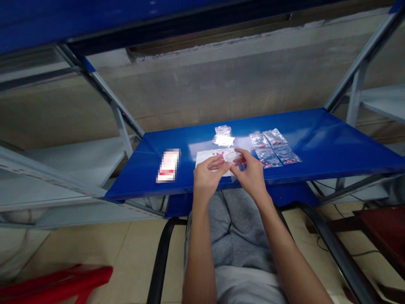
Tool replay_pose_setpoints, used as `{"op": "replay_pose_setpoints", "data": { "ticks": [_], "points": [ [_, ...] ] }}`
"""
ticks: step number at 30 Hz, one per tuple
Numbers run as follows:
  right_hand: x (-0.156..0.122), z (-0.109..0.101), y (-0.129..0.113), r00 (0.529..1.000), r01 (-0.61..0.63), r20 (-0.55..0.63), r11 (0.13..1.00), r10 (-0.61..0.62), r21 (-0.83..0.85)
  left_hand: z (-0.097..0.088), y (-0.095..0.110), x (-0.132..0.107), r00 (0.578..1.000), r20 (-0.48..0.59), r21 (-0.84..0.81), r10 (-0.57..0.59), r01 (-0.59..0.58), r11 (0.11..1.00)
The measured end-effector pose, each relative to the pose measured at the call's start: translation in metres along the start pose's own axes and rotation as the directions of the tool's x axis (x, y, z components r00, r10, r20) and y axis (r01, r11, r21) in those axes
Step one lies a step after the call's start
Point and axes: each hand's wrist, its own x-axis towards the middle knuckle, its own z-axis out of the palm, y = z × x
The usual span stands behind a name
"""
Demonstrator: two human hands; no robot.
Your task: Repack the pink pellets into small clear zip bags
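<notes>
Just above the front edge of the blue shelf, my left hand (205, 176) and my right hand (253, 172) meet thumb to thumb. Between them is a small clear zip bag (233, 157) with a reddish line near its mouth, pinched by the fingers of both hands. My fingers cover part of it, so what it contains is hard to make out. Beneath and behind the hands lies a white sheet of paper (204, 156), with small red pieces (218, 154) on it.
Several clear bags with red pieces (274, 148) lie to the right on the blue shelf (335, 143). Behind the paper sits a stack of clear bags (223, 137). A blurred-out pale object (168, 165) is at left. Chair armrests (163, 257) flank my legs.
</notes>
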Motion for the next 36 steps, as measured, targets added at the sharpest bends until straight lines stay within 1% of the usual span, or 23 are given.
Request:
{"op": "replay_pose_setpoints", "data": {
  "ticks": [4,6,9,11,13,15,17,21,25,28,30,32,34,35,36],
  "points": [
    [-0.001,0.0,-0.004,0.999,0.019,0.044,1.0,-0.019,-0.013,0.013,-0.009,0.003,0.997,-0.081,-0.009,0.01,-0.01,1.0],
    [0.0,-0.002,-0.005,0.997,0.005,0.079,1.0,-0.006,0.014,0.013,-0.01,0.004,0.994,-0.103,-0.021,0.027,-0.029,0.999],
    [0.001,-0.007,-0.003,0.988,-0.04,0.154,0.994,0.025,0.098,0.008,-0.009,0.004,0.992,-0.115,-0.034,0.052,-0.057,0.998],
    [0.002,-0.011,0.001,0.98,-0.097,0.187,0.98,0.064,0.175,0.004,-0.008,0.003,0.994,-0.086,-0.035,0.062,-0.065,0.997],
    [0.004,-0.016,0.005,0.974,-0.149,0.205,0.961,0.102,0.232,0.002,-0.007,0.002,0.997,-0.027,-0.038,0.076,-0.077,0.996],
    [0.005,-0.019,0.008,0.967,-0.169,0.23,0.953,0.111,0.25,0.002,-0.007,0.001,0.995,0.025,-0.042,0.094,-0.093,0.995],
    [0.005,-0.022,0.01,0.961,-0.168,0.259,0.952,0.1,0.258,0.002,-0.007,0.001,0.993,0.053,-0.045,0.104,-0.101,0.994],
    [0.005,-0.023,0.011,0.956,-0.181,0.275,0.939,0.098,0.292,0.0,-0.01,0.002,0.993,0.068,-0.026,0.092,-0.09,0.996],
    [0.005,-0.022,0.009,0.952,-0.206,0.284,0.927,0.116,0.313,-0.003,-0.011,0.001,0.994,0.085,0.076,0.068,-0.075,0.994],
    [0.004,-0.021,0.007,0.946,-0.248,0.288,0.899,0.145,0.36,-0.003,-0.009,0.0,0.994,0.095,0.048,0.061,-0.066,0.997],
    [0.004,-0.02,0.006,0.929,-0.298,0.335,0.857,0.159,0.42,-0.002,-0.008,0.0,0.995,0.086,-0.003,0.06,-0.06,0.998],
    [0.003,-0.019,0.005,0.891,-0.362,0.427,0.81,0.155,0.461,-0.001,-0.007,0.001,0.996,0.059,-0.041,0.064,-0.061,0.997],
    [0.002,-0.018,0.006,0.842,-0.428,0.518,0.774,0.153,0.467,0.0,-0.007,0.002,0.997,0.022,-0.061,0.069,-0.067,0.996],
    [0.002,-0.018,0.006,0.825,-0.451,0.542,0.762,0.158,0.465,0.0,-0.007,0.002,0.998,0.006,-0.067,0.068,-0.068,0.995],
    [0.001,-0.017,0.007,0.82,-0.462,0.548,0.757,0.167,0.462,0.0,-0.007,0.002,0.998,-0.007,-0.072,0.063,-0.064,0.995]
  ]
}}
